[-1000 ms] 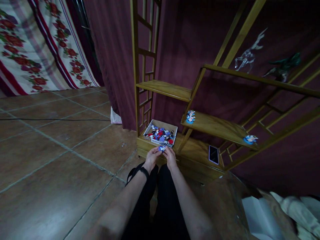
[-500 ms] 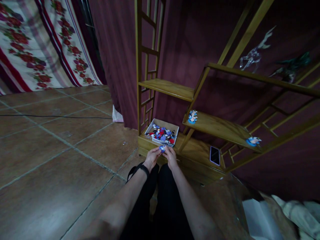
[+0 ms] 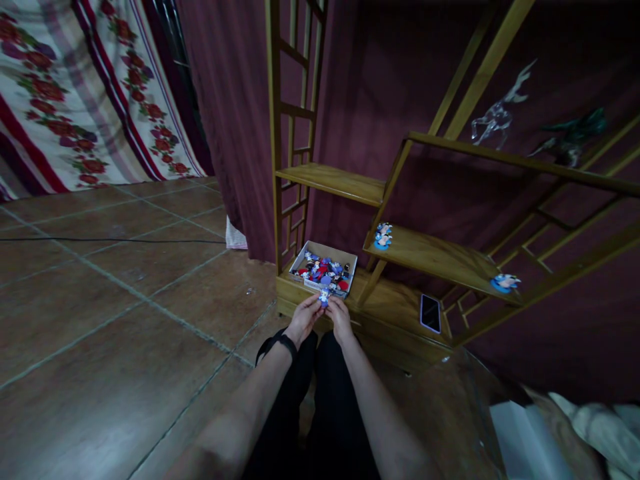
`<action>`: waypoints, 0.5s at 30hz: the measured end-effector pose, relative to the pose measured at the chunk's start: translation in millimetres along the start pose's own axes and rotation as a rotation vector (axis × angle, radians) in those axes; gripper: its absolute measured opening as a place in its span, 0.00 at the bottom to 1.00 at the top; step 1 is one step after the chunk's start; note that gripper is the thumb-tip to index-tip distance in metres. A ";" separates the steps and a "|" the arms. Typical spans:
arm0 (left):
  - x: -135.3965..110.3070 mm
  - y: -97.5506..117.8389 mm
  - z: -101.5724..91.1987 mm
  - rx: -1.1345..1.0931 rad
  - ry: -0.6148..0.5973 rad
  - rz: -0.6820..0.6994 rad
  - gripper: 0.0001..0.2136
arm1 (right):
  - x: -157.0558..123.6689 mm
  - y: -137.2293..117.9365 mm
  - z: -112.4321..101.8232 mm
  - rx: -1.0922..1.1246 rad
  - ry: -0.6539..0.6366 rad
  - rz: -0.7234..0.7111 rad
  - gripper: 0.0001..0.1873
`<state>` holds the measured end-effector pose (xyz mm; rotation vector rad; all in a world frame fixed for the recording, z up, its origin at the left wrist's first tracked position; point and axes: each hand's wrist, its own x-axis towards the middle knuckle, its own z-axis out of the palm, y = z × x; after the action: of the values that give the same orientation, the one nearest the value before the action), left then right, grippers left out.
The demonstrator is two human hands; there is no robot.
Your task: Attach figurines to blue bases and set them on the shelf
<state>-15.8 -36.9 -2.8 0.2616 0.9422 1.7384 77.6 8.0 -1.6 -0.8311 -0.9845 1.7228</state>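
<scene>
Our left hand (image 3: 305, 317) and our right hand (image 3: 341, 316) meet just in front of the box (image 3: 331, 247), on the side nearest to us. Both hands pinch one small toy (image 3: 325, 297) between their fingertips, so each hand is closed on it. The toy is blue and white. It is so little, and the light so dim, that we cannot tell what it shows. Our fingers hide its lower part. It is held up right by the near wall of the box, not inside it.

The box is open and white. It stands on the lowest board of a wooden shelf (image 3: 331, 181). It is full of little toys in red, blue and white. They lie in a heap, and we cannot tell one from the next.

Right of the box and a bit higher, a toy pair (image 3: 383, 235) stands on a shelf board. Far to the right of the box, a blue toy (image 3: 503, 283) lies at the end of the same board. A phone (image 3: 430, 313) lies flat on the lowest board, right of the box and well apart from it. High up and far right of the box we see a glass deer (image 3: 497, 112) and a dark figure (image 3: 571, 137) that is too murky to name.

A black band (image 3: 287, 341) goes round our left wrist. Far below and right of the box, white paper (image 3: 525, 440) is cut off by the edge.
</scene>
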 end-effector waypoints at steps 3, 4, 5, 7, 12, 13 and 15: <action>-0.3 0.8 -0.6 0.014 0.000 -0.005 0.13 | 0.0 -0.6 0.1 -0.026 0.013 0.000 0.17; -0.2 0.7 -0.7 0.021 -0.005 -0.004 0.13 | 0.0 -1.0 0.1 -0.035 0.015 0.002 0.17; 0.0 0.3 -0.8 0.030 -0.013 -0.001 0.13 | 0.1 -1.4 0.1 -0.042 0.017 -0.001 0.17; 0.4 -0.9 -0.8 0.048 -0.029 0.004 0.14 | 0.3 -1.5 -0.2 -0.045 0.031 -0.014 0.17; 0.2 -3.3 -0.4 0.085 -0.024 0.022 0.14 | 3.9 3.0 -4.2 -0.070 0.041 -0.064 0.16; -0.1 -3.5 -0.3 0.091 -0.021 0.025 0.14 | 5.2 4.4 -5.5 -0.085 0.038 -0.070 0.16; -0.6 -3.7 0.0 0.099 -0.018 0.028 0.15 | 7.7 7.2 -8.1 -0.114 0.042 -0.076 0.16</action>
<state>-12.9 -37.0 -5.2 0.3556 1.0176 1.7144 79.3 15.7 -12.3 -0.8880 -1.0810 1.5903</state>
